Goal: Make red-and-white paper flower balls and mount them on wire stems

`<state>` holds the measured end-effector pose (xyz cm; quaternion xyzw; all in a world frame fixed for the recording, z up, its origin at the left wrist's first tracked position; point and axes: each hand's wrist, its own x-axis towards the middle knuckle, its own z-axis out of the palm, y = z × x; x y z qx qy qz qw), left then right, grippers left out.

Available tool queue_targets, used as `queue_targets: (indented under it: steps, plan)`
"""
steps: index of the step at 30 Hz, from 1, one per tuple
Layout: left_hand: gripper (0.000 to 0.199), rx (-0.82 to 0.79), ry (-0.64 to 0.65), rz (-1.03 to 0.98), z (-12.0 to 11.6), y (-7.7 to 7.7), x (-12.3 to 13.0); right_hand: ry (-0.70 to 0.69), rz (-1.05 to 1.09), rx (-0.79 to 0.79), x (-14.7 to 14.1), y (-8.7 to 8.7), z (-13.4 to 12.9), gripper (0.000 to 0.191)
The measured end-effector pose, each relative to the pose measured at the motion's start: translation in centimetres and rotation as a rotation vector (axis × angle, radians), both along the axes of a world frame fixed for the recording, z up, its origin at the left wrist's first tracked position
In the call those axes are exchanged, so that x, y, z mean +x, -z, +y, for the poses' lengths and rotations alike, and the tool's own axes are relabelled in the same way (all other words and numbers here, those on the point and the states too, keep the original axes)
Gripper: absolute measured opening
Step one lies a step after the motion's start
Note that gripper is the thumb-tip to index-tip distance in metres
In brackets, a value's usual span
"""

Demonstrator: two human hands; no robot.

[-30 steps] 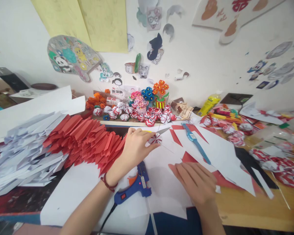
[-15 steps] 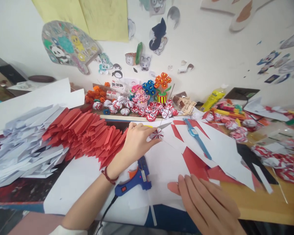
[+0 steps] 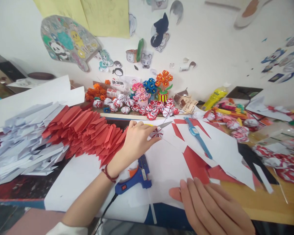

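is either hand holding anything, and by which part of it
The left hand pinches a red-and-white flower by its edge, between thumb and fingers; whether the right hand holds anything cannot be told.

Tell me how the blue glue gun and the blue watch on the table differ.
Colour: the glue gun is deep blue with an orange part, while the watch is a lighter blue.
Shape: the glue gun is bulky and angled; the watch is slim, its strap stretched out.
Attachments: a black cord runs from the glue gun, but none shows on the watch.
Shared: both are blue and lie on paper.
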<state>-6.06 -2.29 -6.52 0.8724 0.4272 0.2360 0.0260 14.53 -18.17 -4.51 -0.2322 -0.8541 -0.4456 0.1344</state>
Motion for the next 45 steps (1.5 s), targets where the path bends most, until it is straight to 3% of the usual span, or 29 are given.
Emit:
queue_targets:
  steps: [15, 21, 28, 30, 33, 36, 39, 45]
  plan:
    - [0.032, 0.003, 0.009, 0.003, 0.0, 0.1, 0.0, 0.038, 0.073, -0.050, -0.4, -0.9, -0.8, 0.019]
    - [0.032, 0.004, 0.016, 0.003, 0.0, 0.0, 0.0, 0.024, 0.238, -0.079, -0.9, -0.3, 0.8, 0.018]
    - [0.030, 0.009, 0.007, 0.010, 0.1, 0.3, -0.1, 0.102, 1.007, -0.391, -2.3, 2.6, 4.2, 0.014]
    - [0.031, 0.009, 0.004, 0.015, 0.1, 0.3, -0.1, 0.159, 1.201, -0.567, -2.4, 3.2, 4.9, 0.006]
    - [0.032, 0.017, 0.003, 0.016, 0.0, 0.3, -0.1, 0.215, 1.447, -0.935, -2.4, 3.6, 6.4, 0.018]
    - [0.030, 0.028, 0.003, 0.014, 0.0, 0.2, -0.1, 0.132, 1.607, -1.219, -2.6, 3.9, 8.5, 0.032]
    - [0.029, 0.036, -0.005, 0.018, 0.0, 0.2, -0.2, 0.045, 1.719, -1.278, -2.9, 4.3, 10.2, 0.042]
    - [0.030, 0.049, -0.006, 0.024, -0.1, 0.3, -0.1, 0.062, 1.797, -1.278, -3.0, 5.7, 10.8, 0.057]
